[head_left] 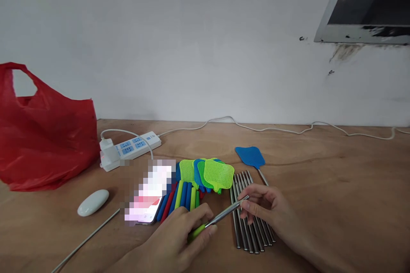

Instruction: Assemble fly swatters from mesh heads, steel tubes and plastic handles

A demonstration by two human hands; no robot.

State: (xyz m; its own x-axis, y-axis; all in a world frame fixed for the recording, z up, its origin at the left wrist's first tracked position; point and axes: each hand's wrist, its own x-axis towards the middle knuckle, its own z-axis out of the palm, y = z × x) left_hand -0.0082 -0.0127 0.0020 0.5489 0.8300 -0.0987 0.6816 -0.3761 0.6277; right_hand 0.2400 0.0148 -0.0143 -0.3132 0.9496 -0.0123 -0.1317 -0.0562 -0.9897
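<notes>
My left hand (188, 234) is closed around a lime-green grip (196, 233) with a metal telescopic rod (224, 214) sticking out of it, tilted up to the right. At the rod's far tip, my right hand (264, 204) has its thumb and fingers closed in a pinch. Under and behind that hand lie several loose metal rods (251, 234) side by side. Perforated fly swatter heads (219, 173) in green, blue and lime overlap in a pile behind my hands. Coloured grips (179, 194) lie in a row, partly hidden by my left hand.
A blue swatter head (251, 156) on a metal rod lies further back. Left of the grips are a lit phone (150, 196), a white oval object (93, 202), a power strip (137, 147) and a red plastic bag (48, 136). A white cable (265, 129) runs along the wall.
</notes>
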